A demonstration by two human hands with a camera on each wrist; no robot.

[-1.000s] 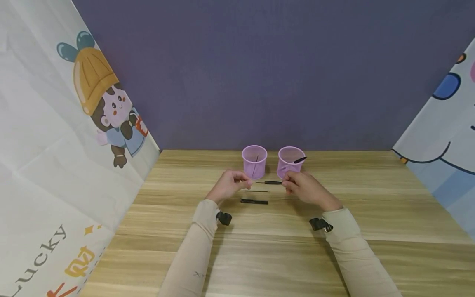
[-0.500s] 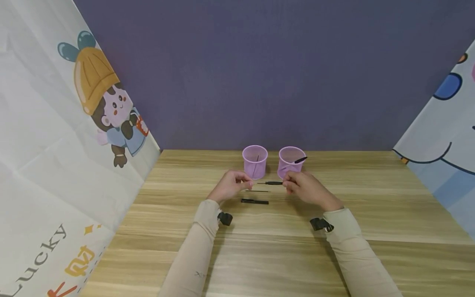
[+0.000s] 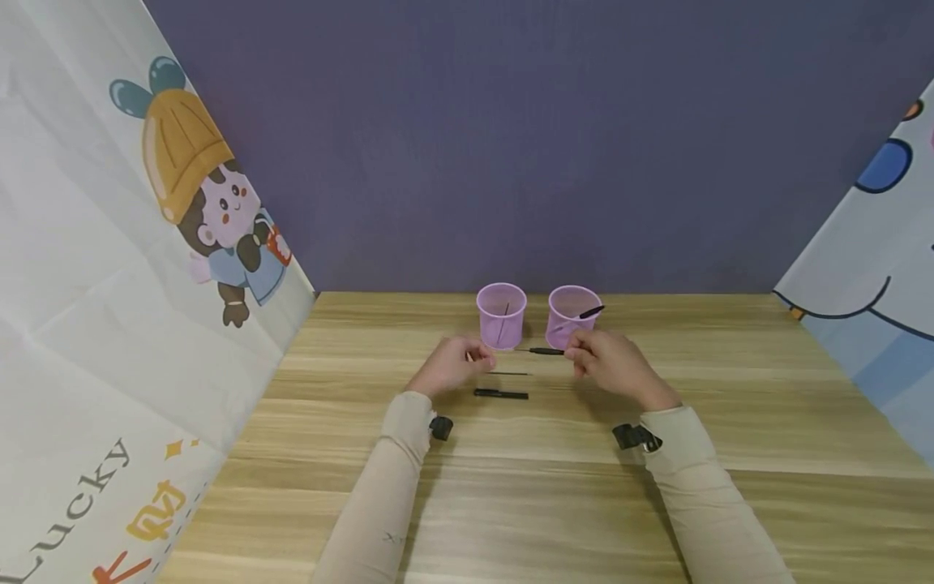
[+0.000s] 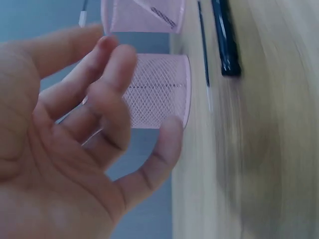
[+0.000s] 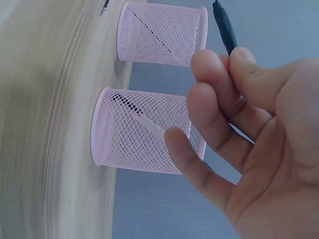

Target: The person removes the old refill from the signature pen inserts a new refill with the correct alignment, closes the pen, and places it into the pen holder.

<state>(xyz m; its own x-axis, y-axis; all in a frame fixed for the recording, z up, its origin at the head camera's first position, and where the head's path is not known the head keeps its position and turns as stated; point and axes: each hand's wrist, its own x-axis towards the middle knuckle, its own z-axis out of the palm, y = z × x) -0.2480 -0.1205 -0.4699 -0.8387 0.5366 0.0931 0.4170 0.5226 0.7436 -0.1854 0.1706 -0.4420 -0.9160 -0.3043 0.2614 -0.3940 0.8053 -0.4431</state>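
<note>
My right hand (image 3: 613, 365) pinches a slim black pen barrel (image 3: 546, 351) between thumb and fingers, just above the table. A thin refill (image 3: 521, 349) sticks out of its left end. To the left, my left hand (image 3: 448, 367) hovers with fingers loosely bent, near the refill's pale end (image 4: 82, 19) but apart from it; I see nothing in its fingers. Below the hands lie another thin refill (image 3: 509, 374) and a black pen cap with a clip (image 3: 501, 394). What the right hand's fingers cover of the barrel is hidden.
Two pink mesh cups stand behind the hands. The left cup (image 3: 490, 328) holds a thin dark refill; the right cup (image 3: 553, 328) holds a slanted pen part with a black end (image 3: 592, 312). A dark purple wall (image 3: 540, 162) rises behind the wooden table (image 3: 525, 503).
My right hand has moved slightly right and away, taking the pen barrel and refill off from the left fingers. The left hand has barely moved. Cups and table items stay put.
</note>
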